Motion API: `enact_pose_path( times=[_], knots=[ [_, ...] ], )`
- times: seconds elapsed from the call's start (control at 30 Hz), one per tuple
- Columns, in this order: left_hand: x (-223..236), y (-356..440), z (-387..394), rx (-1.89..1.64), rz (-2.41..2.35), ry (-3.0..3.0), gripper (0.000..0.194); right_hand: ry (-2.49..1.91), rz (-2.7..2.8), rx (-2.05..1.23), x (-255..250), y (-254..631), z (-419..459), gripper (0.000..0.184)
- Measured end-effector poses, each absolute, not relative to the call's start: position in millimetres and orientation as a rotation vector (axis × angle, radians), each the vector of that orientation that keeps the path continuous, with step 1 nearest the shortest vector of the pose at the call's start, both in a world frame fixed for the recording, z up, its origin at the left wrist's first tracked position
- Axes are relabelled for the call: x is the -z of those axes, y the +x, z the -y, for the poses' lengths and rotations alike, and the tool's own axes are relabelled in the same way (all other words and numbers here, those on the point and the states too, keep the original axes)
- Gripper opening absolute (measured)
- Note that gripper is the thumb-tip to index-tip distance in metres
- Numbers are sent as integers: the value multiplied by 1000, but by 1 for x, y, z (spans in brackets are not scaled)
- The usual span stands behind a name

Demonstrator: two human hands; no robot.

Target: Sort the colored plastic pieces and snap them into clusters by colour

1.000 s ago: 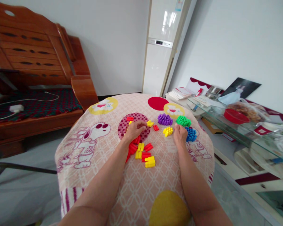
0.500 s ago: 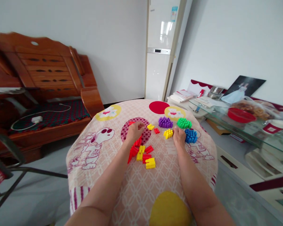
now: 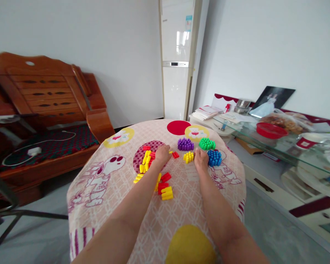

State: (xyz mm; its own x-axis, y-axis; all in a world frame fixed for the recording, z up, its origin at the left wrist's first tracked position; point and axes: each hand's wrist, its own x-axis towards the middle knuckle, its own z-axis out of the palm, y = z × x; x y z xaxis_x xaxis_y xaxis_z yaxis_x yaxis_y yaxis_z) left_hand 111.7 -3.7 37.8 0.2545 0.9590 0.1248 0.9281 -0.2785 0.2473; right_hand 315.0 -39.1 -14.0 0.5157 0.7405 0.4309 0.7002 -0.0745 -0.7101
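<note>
My left hand [image 3: 162,154] reaches over the table, fingers closing at a small yellow plastic block [image 3: 170,151] that they mostly cover. Just right of it lies a small red block [image 3: 175,155]. My right hand [image 3: 201,160] rests closed on the cloth; what it holds, if anything, is hidden. It sits between a cluster of yellow pieces [image 3: 188,157] and a cluster of blue pieces [image 3: 215,158]. Purple pieces [image 3: 185,144] and green pieces [image 3: 207,143] stand grouped behind. Loose yellow blocks [image 3: 145,161] and red blocks [image 3: 163,187] lie around my left forearm, which hides some.
A patterned cloth covers the round table [image 3: 121,205]. To the right stands a glass-topped cabinet [image 3: 244,135] with papers, a red bowl [image 3: 271,130] and a photo. A wooden bench [image 3: 49,99] is at the left, a tall white air conditioner [image 3: 176,88] at the back.
My left hand has moved right and nearer, from the purple circle onto the small yellow block, uncovering yellow blocks behind it. My right hand stays beside the yellow cluster. The view has shifted.
</note>
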Motion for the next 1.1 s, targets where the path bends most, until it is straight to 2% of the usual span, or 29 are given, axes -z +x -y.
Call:
enact_pose_path(
  times=[0.1, 0.23, 0.43, 0.9, 1.1],
  knots=[
    [-37, 108, 18, -549, -1749, 2313, 41, -1819, 1197, -29, 14, 313, 38, 46],
    [-34, 119, 40, -756, -1425, 2193, 46, -1815, 1208, -22, 14, 312, 38, 45],
    [-26, 142, 50, -967, -1330, 2172, 42, -1822, 1224, -44, 13, 315, 39, 44],
    [-7, 154, 45, -963, -1190, 2213, 38, -1794, 1263, -42, 14, 319, 40, 48],
    [-3, 154, 45, -917, -1207, 2218, 58, -1780, 1260, -86, 14, 322, 41, 48]
  ],
)
